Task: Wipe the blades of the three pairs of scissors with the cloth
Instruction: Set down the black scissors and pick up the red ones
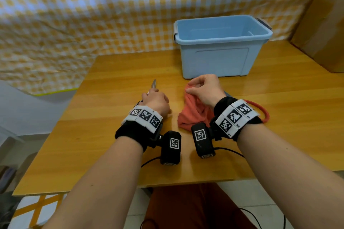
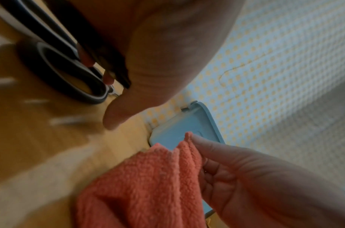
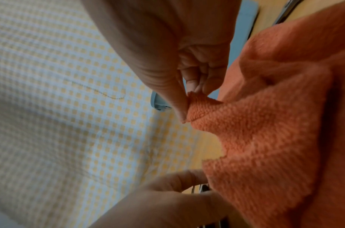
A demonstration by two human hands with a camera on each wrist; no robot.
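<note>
My left hand (image 1: pixel 151 95) grips a pair of scissors with black and grey handles (image 2: pixel 70 74). Their steel blade tip (image 1: pixel 153 83) points away over the table, and my fingers (image 2: pixel 87 60) curl through a handle loop. My right hand (image 1: pixel 192 88) pinches a corner of the orange cloth (image 1: pixel 191 111) between thumb and fingers (image 3: pixel 195 86). The cloth (image 3: pixel 265 131) hangs from the pinch, its lower part bunched on the table. A red scissors handle (image 1: pixel 261 110) shows behind my right wrist. A bit of blue (image 1: pixel 228 92) peeks out behind my right hand; what it is cannot be told.
A light blue plastic bin (image 1: pixel 221 61), open, stands on the wooden table (image 1: pixel 111 135) just beyond my right hand. A cardboard box (image 1: pixel 323 24) stands at the far right. A yellow checked sheet (image 1: pixel 93 15) hangs behind the table.
</note>
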